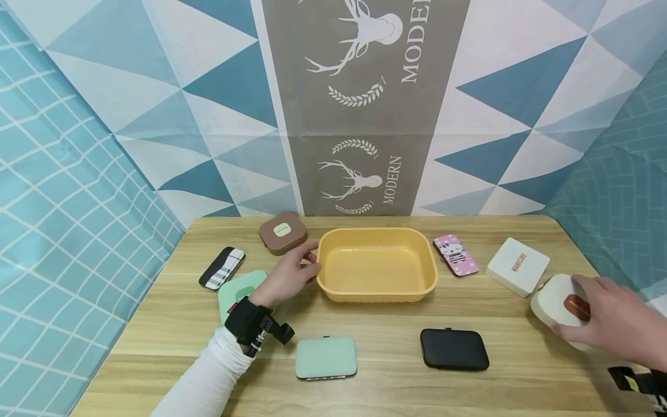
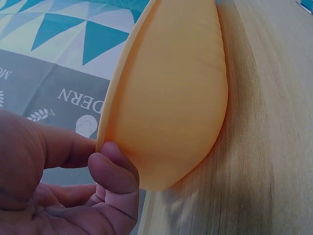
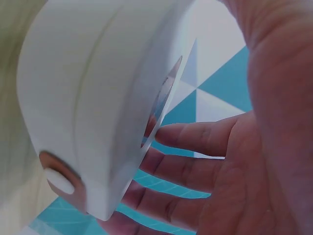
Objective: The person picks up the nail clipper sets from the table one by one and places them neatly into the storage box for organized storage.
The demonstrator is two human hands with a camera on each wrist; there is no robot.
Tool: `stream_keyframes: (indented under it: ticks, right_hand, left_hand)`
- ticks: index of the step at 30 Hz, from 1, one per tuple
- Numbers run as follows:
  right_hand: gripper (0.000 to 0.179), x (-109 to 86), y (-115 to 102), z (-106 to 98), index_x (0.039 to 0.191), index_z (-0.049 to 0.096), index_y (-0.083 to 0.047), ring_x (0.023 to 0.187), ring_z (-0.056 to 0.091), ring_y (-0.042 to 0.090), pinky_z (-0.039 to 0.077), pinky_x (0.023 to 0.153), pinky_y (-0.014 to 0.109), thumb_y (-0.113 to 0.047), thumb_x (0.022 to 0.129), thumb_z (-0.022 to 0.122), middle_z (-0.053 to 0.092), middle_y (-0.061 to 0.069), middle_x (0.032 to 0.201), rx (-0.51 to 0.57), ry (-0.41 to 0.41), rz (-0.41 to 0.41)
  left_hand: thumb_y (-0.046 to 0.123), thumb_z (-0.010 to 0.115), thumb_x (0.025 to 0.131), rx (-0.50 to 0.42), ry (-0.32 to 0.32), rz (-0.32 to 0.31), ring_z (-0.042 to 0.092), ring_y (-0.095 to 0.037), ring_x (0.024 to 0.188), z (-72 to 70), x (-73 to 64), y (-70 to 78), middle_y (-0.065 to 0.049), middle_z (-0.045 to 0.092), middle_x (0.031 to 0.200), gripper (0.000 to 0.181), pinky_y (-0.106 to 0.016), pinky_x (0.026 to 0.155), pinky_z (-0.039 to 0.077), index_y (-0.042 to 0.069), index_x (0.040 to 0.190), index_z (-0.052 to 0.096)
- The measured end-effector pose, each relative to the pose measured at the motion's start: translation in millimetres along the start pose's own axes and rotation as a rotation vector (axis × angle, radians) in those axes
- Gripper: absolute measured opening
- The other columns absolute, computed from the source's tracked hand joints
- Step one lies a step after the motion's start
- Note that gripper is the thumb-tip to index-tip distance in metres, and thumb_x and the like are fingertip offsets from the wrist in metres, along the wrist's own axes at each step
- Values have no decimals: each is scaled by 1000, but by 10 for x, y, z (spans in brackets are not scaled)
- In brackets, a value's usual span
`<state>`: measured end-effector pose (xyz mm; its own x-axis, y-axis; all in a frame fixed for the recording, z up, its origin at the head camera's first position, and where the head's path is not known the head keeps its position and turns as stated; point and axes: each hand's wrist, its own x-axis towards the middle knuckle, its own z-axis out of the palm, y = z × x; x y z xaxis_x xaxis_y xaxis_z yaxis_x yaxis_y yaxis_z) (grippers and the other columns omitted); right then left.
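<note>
At the table's middle stands a yellow plastic basin (image 1: 376, 272). My left hand (image 1: 289, 275) pinches its left rim between thumb and fingers, as the left wrist view of the basin's wall (image 2: 171, 93) also shows. At the right edge, my right hand (image 1: 617, 318) grips a rounded cream case (image 1: 554, 298) with a brown patch on its lid. Up close in the right wrist view, the case (image 3: 73, 98) has a seam and a brown clasp (image 3: 62, 178), and the fingers (image 3: 195, 134) lie along one face. Whether it touches the table I cannot tell.
Left of the basin lie a brown case (image 1: 283, 234), a plaid case (image 1: 222, 268) and a green case (image 1: 242, 286) partly under my left wrist. In front are a mint case (image 1: 326, 357) and a black case (image 1: 454, 349). Rightward sit a pink case (image 1: 456, 255) and a white "MANICURE" box (image 1: 518, 266).
</note>
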<state>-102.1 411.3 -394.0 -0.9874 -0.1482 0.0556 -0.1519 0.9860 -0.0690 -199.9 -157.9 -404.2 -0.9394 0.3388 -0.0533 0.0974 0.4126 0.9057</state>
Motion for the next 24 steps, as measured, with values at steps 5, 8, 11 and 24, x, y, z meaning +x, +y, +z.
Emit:
stream_keyframes:
  ticks: [5,8,11,24]
  right_hand:
    - [102,57,-67,-77,118,51,25,76,58,39,52,67,57,-52,68,96,59,26,89,-1,14,-14]
    - [100,80,-104,-88,117,53,22,75,57,36,51,64,52,-51,65,98,59,26,91,10,43,-34]
    - [97,95,-132,-90,116,55,18,73,54,30,47,61,44,-49,62,99,59,21,91,21,86,-64]
    - [74,221,-332,-228,106,58,2,67,43,16,37,58,32,-49,69,97,47,3,80,43,102,-129]
  left_hand:
    - [3,59,107,1,3,7,59,-23,80,-1,-7,7,-15,54,108,51,-28,66,49,3,157,47]
    - [3,59,107,-1,6,8,59,-23,79,0,-9,9,-15,54,108,51,-28,66,49,3,157,47]
    - [2,59,107,0,8,7,59,-22,79,4,-7,9,-15,54,108,52,-28,65,48,2,157,46]
    - [3,59,106,1,13,0,60,-21,80,11,1,-11,-15,55,110,54,-27,66,49,2,158,45]
